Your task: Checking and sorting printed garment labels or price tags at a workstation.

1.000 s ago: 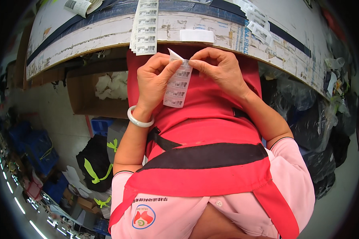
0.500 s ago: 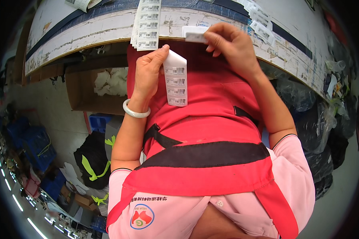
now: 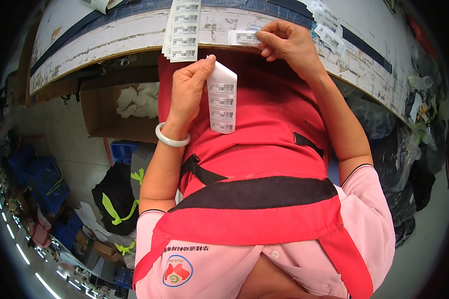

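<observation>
My left hand (image 3: pixel 188 85) pinches the top of a white strip of barcode labels (image 3: pixel 222 102), which hangs down in front of my red apron. Between the thumb and fingers of my right hand (image 3: pixel 288 47) is the end of a single barcode label (image 3: pixel 246 38). That label lies at the table's near edge, over white label pieces (image 3: pixel 232 38). Just beyond my left hand, a stack of long label strips (image 3: pixel 185 30) overhangs the edge.
More barcode labels (image 3: pixel 329 37) lie fanned out on the worn white table (image 3: pixel 134 36), right of my right hand. Under the table, an open cardboard box (image 3: pixel 99 117) holds crumpled white paper (image 3: pixel 139 101). Dark plastic bags (image 3: pixel 391 164) are piled at the right.
My right hand has shifted slightly up, and the label in it now lies flatter, its printed face showing. The left hand and its strip have moved slightly right.
</observation>
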`<state>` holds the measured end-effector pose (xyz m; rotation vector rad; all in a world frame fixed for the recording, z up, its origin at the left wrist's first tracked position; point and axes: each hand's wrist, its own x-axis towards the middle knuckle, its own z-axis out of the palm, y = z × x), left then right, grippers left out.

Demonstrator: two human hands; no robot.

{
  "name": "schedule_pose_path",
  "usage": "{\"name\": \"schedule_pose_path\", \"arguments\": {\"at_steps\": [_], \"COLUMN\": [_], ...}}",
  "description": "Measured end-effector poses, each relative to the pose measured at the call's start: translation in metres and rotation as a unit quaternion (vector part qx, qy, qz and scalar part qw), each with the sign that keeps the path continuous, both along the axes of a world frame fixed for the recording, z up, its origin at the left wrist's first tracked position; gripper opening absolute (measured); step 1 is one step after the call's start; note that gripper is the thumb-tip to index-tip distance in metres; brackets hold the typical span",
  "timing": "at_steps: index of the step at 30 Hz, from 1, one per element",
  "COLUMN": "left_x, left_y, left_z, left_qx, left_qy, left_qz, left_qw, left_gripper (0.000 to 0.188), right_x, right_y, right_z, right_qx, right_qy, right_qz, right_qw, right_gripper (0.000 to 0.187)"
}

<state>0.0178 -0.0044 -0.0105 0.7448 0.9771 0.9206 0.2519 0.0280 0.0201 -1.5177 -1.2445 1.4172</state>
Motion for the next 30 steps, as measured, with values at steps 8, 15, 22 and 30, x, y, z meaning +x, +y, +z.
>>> {"name": "schedule_pose_path", "arguments": {"at_steps": [8,15,22,30], "left_x": [-0.001,-0.003,-0.004,0.0], "left_y": [-0.001,-0.001,-0.001,-0.002], "left_z": [-0.007,-0.008,-0.01,-0.002], "left_qx": [0.01,0.001,-0.011,-0.012], "left_qy": [0.002,0.005,0.0,-0.013], "left_qz": [-0.011,-0.012,-0.011,-0.01], "left_qw": [1.0,1.0,1.0,1.0], "left_gripper": [0.029,0.028,0.028,0.027], "right_x": [-0.001,-0.005,-0.016,0.02], "right_y": [0.001,0.0,0.0,-0.016], "right_z": [0.0,0.001,0.009,0.015], "right_qx": [0.007,0.015,0.053,0.048], "right_qy": [-0.018,-0.04,-0.13,-0.033], "right_qz": [0.003,0.003,0.009,-0.037], "right_qw": [1.0,0.999,0.99,0.998], "right_gripper": [0.022,0.02,0.016,0.018]}}
